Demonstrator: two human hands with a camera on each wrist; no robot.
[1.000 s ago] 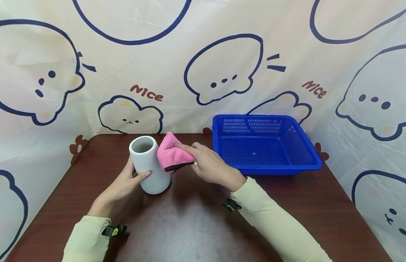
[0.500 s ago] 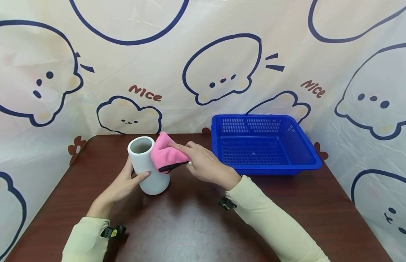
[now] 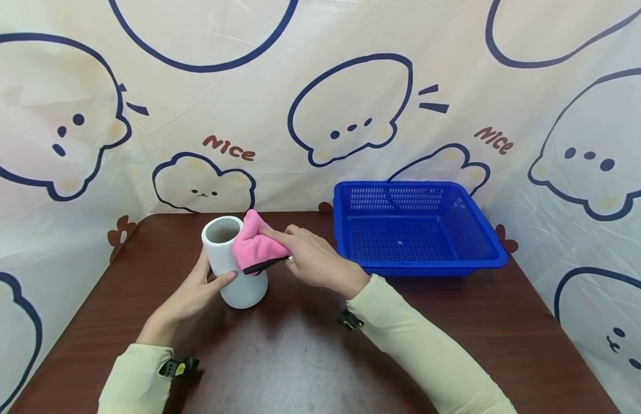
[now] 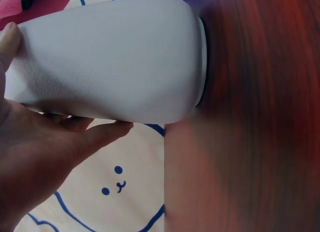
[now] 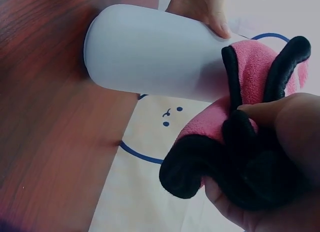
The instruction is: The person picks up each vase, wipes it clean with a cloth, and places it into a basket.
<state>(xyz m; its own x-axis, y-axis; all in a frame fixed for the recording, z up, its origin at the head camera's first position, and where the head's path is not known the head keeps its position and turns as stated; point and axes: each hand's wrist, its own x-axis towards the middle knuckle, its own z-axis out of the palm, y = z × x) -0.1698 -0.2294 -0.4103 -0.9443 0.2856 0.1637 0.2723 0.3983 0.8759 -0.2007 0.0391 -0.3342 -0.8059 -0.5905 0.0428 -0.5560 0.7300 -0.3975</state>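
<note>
A white vase (image 3: 242, 290) with an open round top stands on the table, seen lying sideways in both wrist views because of the camera angle. My left hand (image 3: 196, 287) grips it from the left, thumb (image 4: 9, 44) across the front and fingers behind. On its right side, a pink cloth (image 3: 258, 247) with black edging touches the upper wall near the rim. My right hand (image 3: 320, 259) holds this bunched cloth, its index finger laid along the top. In the right wrist view the thumb (image 5: 265, 111) pinches the folded cloth (image 5: 252, 66).
A blue plastic basket (image 3: 421, 264) with perforated walls stands at the back right of the dark brown table (image 3: 299, 356). A pale curtain (image 3: 237, 103) with blue cartoon outlines hangs behind and at both sides.
My right hand has moved left with the pink cloth, which now overlaps more of the vase's right side. The left hand and vase have stayed nearly still.
</note>
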